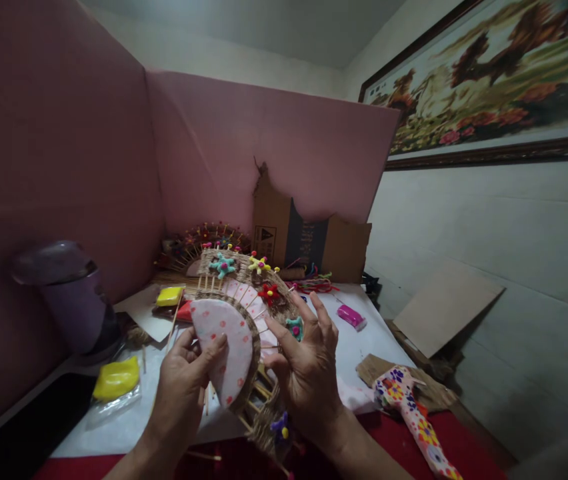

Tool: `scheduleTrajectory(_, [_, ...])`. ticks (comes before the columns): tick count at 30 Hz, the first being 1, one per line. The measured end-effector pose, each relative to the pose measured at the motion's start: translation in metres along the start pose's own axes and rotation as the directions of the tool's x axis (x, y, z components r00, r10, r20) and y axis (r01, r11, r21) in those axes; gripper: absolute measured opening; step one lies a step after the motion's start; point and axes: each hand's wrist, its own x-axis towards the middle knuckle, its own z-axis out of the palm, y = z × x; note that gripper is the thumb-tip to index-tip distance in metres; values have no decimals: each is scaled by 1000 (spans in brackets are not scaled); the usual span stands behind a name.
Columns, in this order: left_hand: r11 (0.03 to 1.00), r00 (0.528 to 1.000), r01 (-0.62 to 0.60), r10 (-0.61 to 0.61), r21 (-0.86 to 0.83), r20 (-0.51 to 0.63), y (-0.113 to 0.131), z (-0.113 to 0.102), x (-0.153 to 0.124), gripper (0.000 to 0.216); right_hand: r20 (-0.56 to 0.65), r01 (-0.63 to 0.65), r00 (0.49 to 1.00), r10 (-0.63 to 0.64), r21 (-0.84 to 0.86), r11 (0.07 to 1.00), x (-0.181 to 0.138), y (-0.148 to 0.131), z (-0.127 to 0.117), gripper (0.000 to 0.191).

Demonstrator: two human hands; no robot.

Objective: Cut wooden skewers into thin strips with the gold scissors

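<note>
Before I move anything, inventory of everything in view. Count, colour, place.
Fan-shaped craft: 1, beige weave, centre
Large flowers: 5, two teal, one yellow, one red, one purple, on craft
Half-disc: 1, white with red dots, craft's inner edge
Second fan: 1, brown, behind
Cardboard: 1, brown, back
Yarn: uncounted, mostly red, before cardboard
Yellow packets: 2, yellow, left
Magenta packet: 1, magenta, right
Lidded container: 1, purple, far left
Flower-print object: 1, multicoloured on white, front right
Picture: 1, brown-framed, right wall
Partition: 2 panels, pink, left and back
Flat board: 1, tan, right
Table cover: 1, white, tabletop
Cloth: 1, red, front
Smaller bits: too dim to count
Left hand: 1, bare, gripping half-disc
Right hand: 1, bare, fingers spread at craft
</note>
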Motion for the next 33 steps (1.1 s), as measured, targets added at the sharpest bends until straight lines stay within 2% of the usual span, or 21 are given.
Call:
scheduleTrajectory(8, [1000, 1000, 7, -7, -6, 13, -2, -2, 0, 48, 31, -23, 999, 25, -43, 999, 2, 2, 3, 55])
scheduleTrajectory(13, [999, 1000, 30, -31, -28, -3, 0, 0, 0, 48, 45, 1, 999, -1, 15, 1000, 2, 3, -1, 53])
scheduleTrajectory(15, [997, 999, 48, -49, -53, -23, 1, 1, 1, 48, 3, 6, 1000, -7, 64, 998, 1, 3, -3, 53])
scheduleTrajectory(18, [994, 996, 72, -76, -84, -38, 4, 2, 1, 43, -130, -16, 991, 37, 161, 987, 0, 4, -6, 52])
scheduleTrajectory(21, [992, 995, 78, -84, -100, -52, 6, 2, 1, 32, -266, -57, 954, 138, 291, 955, 1, 6, -8, 53])
scheduleTrajectory(24, [984, 990, 129, -135, -120, -43, 8, 1, 2, 24, -298, -141, 908, 294, 443, 885, 4, 10, -8, 51])
scheduleTrajectory(26, [973, 980, 195, -199, -124, -17, 9, 0, 3, 20, -256, -233, 866, 429, 552, 800, 5, 14, -6, 46])
scheduleTrajectory(29, [956, 964, 260, -265, -136, -16, 9, -3, 6, 16, -103, -375, 799, 592, 685, 625, 6, 19, 1, 39])
scheduleTrajectory(31, [931, 944, 326, -330, -166, 4, 10, -5, 8, 15, 34, -446, 777, 629, 735, 511, 6, 23, 7, 36])
scheduleTrajectory(33, [876, 901, 434, -421, -210, 105, 9, -10, 10, 13, 155, -491, 788, 595, 743, 456, 5, 25, 13, 34])
